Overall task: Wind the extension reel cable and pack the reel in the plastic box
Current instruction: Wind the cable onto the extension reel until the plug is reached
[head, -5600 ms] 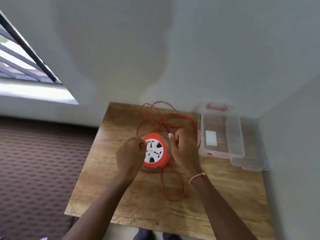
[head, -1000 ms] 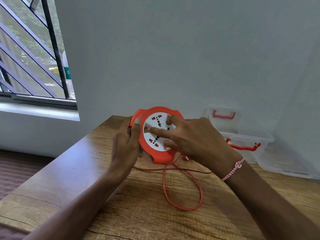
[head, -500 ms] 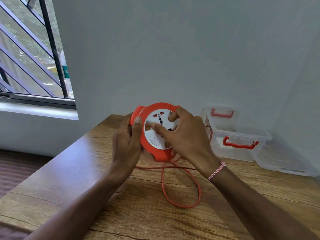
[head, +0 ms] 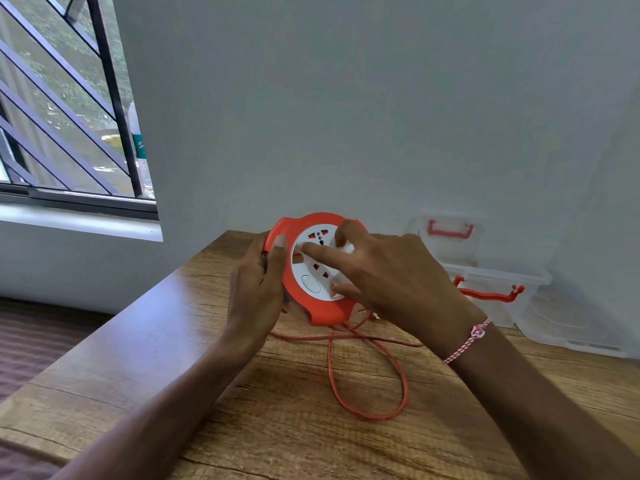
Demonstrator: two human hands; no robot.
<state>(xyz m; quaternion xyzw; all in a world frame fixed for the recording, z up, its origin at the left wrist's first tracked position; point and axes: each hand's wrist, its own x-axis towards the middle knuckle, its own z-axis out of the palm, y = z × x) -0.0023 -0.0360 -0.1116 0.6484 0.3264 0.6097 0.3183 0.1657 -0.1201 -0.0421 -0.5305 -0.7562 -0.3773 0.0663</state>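
The reel (head: 313, 271) is being held tilted above the table (head: 145, 341) — its white socket face is facing the camera; the left hand (head: 254, 289) is gripping its left rim, thumb on the front; the right hand (head: 391, 282) is pressing spread fingers (head: 320, 252) onto the face; the cable (head: 367, 379) is lying looped on the wood below; the plastic box (head: 498, 292) is sitting open near the wall — to the right

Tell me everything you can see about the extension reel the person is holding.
The extension reel is a round, orange plastic housing with a white socket face bearing several pin holes and an oval button. It is held tilted up above the wooden table, face toward the camera. The left hand grips its left rim; the right hand has fingers spread on the white face. Orange cable hangs from its underside and loops loose on the table, not yet wound.
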